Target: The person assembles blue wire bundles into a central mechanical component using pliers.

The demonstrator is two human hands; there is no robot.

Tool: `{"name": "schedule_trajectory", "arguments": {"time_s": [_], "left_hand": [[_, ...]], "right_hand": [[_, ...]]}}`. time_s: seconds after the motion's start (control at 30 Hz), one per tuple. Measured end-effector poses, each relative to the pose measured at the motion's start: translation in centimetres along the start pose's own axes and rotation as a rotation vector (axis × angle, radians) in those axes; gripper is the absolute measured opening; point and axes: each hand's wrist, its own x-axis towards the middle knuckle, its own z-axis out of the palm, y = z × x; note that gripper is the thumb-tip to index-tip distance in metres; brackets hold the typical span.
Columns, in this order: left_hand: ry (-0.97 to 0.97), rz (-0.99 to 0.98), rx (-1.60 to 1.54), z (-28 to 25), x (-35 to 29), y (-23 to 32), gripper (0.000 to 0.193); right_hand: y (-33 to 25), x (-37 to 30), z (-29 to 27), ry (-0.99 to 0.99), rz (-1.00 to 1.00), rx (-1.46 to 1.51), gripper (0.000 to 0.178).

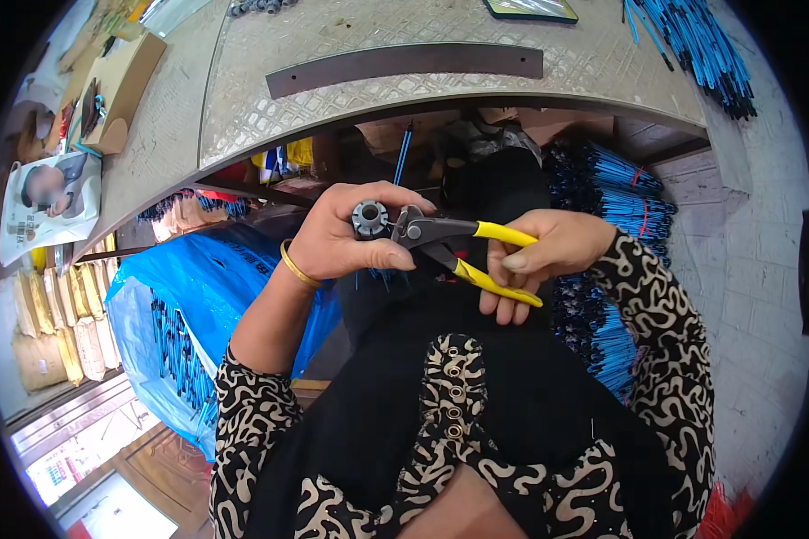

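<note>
In the middle, my left hand (pixel 333 235) is closed around a dark grey round hub (pixel 369 219) with a notched rim and a hole at its centre. A pair of thin blue rods (pixel 404 154) sticks up behind that hand, and more blue ends hang below it; how they join the hub is hidden. My right hand (pixel 555 250) grips pliers (pixel 440 231) with dark metal jaws and yellow handles. The handles are spread apart. The pliers' jaws lie right beside the hub at my left fingertips, partly covered by them.
Ahead is a worn workbench (pixel 368 112) with a dark metal strip (pixel 404 72) along its front edge. Bundles of blue rods lie at the far right (pixel 692 49) and below the bench (pixel 625 202). A blue plastic bag (pixel 202 269) of rods stands left.
</note>
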Motion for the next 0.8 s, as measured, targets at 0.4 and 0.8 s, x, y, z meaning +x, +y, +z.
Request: {"name": "schedule_trajectory", "arguments": {"time_s": [0.4,0.8], "left_hand": [[-0.029,-0.056,-0.018,0.2,-0.1,0.3,0.045],[0.017,-0.025,-0.041,0.1,0.0,-0.2,0.038]], "right_hand": [[-2.5,-1.2,0.9,0.109,0.099,-0.224,0.027],[-1.4,-0.5,1.7,0.29,-0.064,-0.481,0.023]]}}
